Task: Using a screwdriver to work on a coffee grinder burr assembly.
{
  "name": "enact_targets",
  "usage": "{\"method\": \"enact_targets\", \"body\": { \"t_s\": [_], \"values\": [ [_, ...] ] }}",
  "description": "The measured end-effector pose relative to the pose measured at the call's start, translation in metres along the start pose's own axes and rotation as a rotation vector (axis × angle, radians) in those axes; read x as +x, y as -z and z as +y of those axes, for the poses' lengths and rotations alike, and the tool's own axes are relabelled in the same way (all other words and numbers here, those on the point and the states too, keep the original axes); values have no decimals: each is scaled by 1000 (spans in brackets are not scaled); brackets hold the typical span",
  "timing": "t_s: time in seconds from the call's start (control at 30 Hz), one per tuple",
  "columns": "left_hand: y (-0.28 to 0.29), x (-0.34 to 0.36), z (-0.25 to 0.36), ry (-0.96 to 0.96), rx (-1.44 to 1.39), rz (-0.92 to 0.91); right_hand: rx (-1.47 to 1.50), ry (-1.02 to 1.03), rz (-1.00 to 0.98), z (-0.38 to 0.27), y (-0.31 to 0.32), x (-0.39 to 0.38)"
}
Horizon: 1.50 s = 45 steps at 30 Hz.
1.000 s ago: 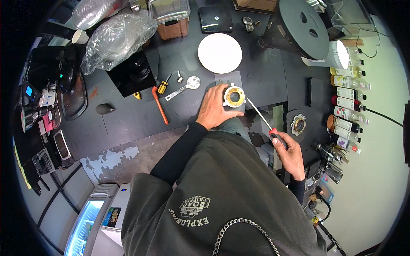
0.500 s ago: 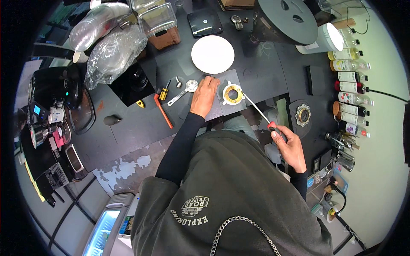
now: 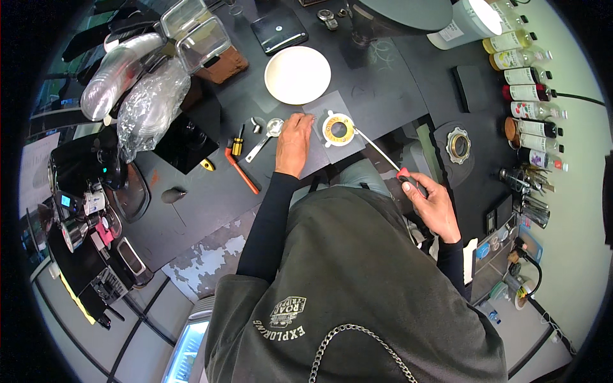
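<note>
The ring (image 3: 327, 131) lies on a sheet (image 3: 336, 102) on the counter (image 3: 396, 89), with the plate (image 3: 297, 75) behind it. The spoon (image 3: 263, 142) is left of the ring. Bottles (image 3: 530, 92) are far right.

Red-and-black steel-shafted screwdriver (image 3: 383, 154): the bare right hand (image 3: 435, 205) hides most of its handle; we cannot tell whether its tip touches the round white-and-gold metal ring (image 3: 327, 131).
Bare left hand (image 3: 294, 145): we cannot see what lies under its curled fingers.
Large round dark grey lid (image 3: 408, 11): cut off by the top edge.
Silver metal chain (image 3: 348, 327): we lose its 2 ends at the lower edge.
</note>
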<state>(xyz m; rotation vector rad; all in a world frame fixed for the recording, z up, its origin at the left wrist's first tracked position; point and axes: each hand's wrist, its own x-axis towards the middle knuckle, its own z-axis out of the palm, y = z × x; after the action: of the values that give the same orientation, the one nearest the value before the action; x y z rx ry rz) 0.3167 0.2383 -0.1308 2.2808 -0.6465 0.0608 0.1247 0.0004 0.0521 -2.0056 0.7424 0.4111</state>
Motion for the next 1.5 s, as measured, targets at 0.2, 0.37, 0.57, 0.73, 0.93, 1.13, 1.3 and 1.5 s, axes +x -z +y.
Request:
{"method": "enact_targets", "body": {
  "t_s": [0.2, 0.37, 0.57, 0.73, 0.93, 1.13, 1.3, 1.5],
  "values": [
    [0, 5, 2, 1, 14, -64, 38, -13, 30, 12, 1, -2],
    [4, 8, 10, 23, -12, -79, 90, -14, 44, 25, -1, -1],
    [7, 9, 9, 42, -94, -88, 79, 3, 46, 27, -1, 1],
    [24, -1, 30, 257, -369, 15, 99, -29, 45, 26, 2, 3],
    [84, 0, 81, 594, -1547, -70, 82, -40, 41, 18, 5, 10],
    [118, 6, 105, 452, -1939, -162, 110, 29, 28, 13, 5, 15],
    [125, 9, 108, 419, -1978, -175, 129, 18, 22, 18, 3, 17],
    [123, 8, 108, 392, -1885, -156, 124, 20, 33, 19, 1, 16]
  ]
}}
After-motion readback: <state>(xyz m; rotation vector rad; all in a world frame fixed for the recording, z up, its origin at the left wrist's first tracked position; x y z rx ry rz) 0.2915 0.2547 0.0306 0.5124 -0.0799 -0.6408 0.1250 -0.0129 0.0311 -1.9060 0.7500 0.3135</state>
